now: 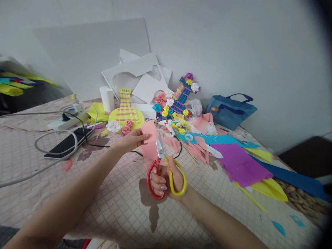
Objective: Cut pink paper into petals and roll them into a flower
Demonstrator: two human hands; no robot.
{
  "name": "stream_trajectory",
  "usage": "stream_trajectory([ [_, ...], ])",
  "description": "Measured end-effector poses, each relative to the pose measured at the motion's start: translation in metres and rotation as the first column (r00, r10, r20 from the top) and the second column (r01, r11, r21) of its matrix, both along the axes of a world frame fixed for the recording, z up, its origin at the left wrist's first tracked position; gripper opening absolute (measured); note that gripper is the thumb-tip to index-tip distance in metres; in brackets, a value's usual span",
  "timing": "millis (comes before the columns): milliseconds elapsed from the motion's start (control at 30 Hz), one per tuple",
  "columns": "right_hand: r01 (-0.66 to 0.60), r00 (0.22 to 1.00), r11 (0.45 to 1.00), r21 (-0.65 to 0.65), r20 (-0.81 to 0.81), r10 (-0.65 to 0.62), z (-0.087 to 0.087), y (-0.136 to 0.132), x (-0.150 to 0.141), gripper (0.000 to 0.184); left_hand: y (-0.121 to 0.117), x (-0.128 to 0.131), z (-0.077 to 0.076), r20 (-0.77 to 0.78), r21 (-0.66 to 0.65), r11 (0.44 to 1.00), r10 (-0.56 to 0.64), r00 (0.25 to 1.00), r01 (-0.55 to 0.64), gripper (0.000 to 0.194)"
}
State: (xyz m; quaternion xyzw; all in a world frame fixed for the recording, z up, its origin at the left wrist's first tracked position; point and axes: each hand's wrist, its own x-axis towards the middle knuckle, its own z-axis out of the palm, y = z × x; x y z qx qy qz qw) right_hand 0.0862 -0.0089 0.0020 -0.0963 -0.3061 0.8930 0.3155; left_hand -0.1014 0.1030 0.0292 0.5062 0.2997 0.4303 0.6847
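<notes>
My right hand [166,180] grips a pair of scissors [160,147] by one red and one yellow handle loop, blades pointing away from me. Between thumb and fingers, my left hand [133,139] pinches a sheet of pink paper [149,130]. The blades lie against the right edge of this sheet; whether they are cutting into it I cannot tell. Just behind is a yellow paper guitar shape [126,112] with strings and paper roses [127,127]. To the right, pink paper strips [198,152] are scattered over the quilted table cover [116,207].
A glue gun [169,127] lies beyond the scissors. A second, blue guitar shape [181,100] with flowers leans at the back. Purple paper [241,164] and a blue bag [232,110] are on the right. On the left are a power strip [66,119], cables and a black tablet-like slab [68,142].
</notes>
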Motion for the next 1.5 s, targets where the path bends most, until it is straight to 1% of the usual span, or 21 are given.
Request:
stream_trajectory([
  [200, 0.031, 0.999, 0.999, 0.010, 0.028, -0.031, -0.006, 0.002, 0.000, 0.062, 0.002, -0.001, 0.000, 0.000, -0.008, 1.000, 0.012, 1.000, -0.012, 0.019],
  [300, 0.028, 0.999, 0.999, 0.029, 0.024, -0.029, -0.010, 0.004, 0.000, 0.059, 0.002, -0.002, 0.001, 0.002, -0.011, 1.000, 0.022, 1.000, -0.022, 0.016],
  [400, 0.008, 1.000, 1.000, 0.028, 0.002, -0.008, -0.011, 0.004, -0.001, 0.058, 0.002, -0.003, 0.002, 0.011, -0.010, 1.000, 0.010, 1.000, -0.010, 0.017],
  [533, -0.003, 1.000, 1.000, 0.016, 0.004, 0.003, -0.009, 0.002, -0.001, 0.065, 0.002, -0.005, 0.002, 0.020, -0.004, 1.000, -0.024, 1.000, 0.024, 0.015],
  [633, -0.008, 0.999, 0.999, 0.036, 0.041, 0.007, -0.007, 0.001, 0.000, 0.072, 0.000, -0.004, 0.004, 0.001, 0.004, 0.999, -0.048, 0.999, 0.048, 0.014],
  [700, -0.018, 0.998, 0.998, 0.052, 0.054, 0.015, -0.005, 0.001, 0.000, 0.074, -0.002, -0.003, 0.005, -0.013, 0.008, 0.998, -0.069, 0.998, 0.069, 0.015],
  [800, -0.009, 0.998, 0.998, 0.065, 0.061, 0.005, -0.003, 0.001, 0.000, 0.073, -0.004, -0.001, 0.005, -0.018, 0.019, 0.995, -0.094, 0.995, 0.095, 0.013],
  [1000, 0.023, 0.998, 0.997, 0.074, 0.060, -0.027, 0.000, 0.002, 0.000, 0.073, -0.001, -0.001, 0.000, -0.034, 0.037, 0.993, -0.111, 0.993, 0.112, 0.015],
  [1333, 0.079, 0.994, 0.993, 0.091, 0.074, -0.085, -0.001, 0.001, -0.002, 0.067, -0.001, -0.001, 0.000, -0.039, 0.042, 0.994, -0.103, 0.994, 0.105, 0.017],
  [1500, 0.073, 0.992, 0.992, 0.101, 0.097, -0.083, -0.002, 0.003, -0.002, 0.065, -0.002, -0.001, 0.000, -0.054, 0.047, 0.993, -0.107, 0.993, 0.109, 0.019],
])
